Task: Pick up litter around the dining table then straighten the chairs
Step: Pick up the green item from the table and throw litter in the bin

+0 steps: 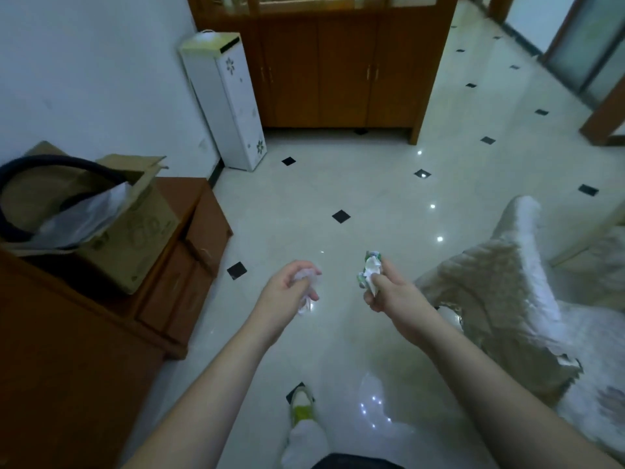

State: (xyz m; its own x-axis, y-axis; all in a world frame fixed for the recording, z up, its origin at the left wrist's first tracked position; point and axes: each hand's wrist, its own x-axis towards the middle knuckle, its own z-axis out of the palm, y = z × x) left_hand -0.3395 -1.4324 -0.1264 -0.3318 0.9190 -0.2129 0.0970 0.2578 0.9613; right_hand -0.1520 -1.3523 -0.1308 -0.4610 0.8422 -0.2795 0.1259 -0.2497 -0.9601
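Standing on a pale tiled floor (338,184) dotted with small black diamond tiles, a person holds both bare forearms out in front. The left hand (291,289) is curled around a crumpled white tissue (306,292), with part of the wad hanging below the fingers. The right hand (392,292) pinches a crushed green-and-white wrapper (370,272) between thumb and fingers, so that most of it sticks up above the knuckles. Both pieces of litter are off the floor, held level with each other and a little apart.

To the right stands a chair (514,286) with a shaggy cream cover; its back is close to the right wrist. No table is clearly visible.

To the left, a brown wooden cabinet (189,252) with drawers carries an open cardboard box (135,231). Out of the box come a black hose (50,164) and some clear plastic. Farther back, a tall white box (230,106) with flower marks leans against the wall, next to a large wooden sideboard (338,69) with 4 lower doors.

At the bottom edge, 1 shoe (302,406) with a yellow-green upper and a light trouser leg show between the arms.
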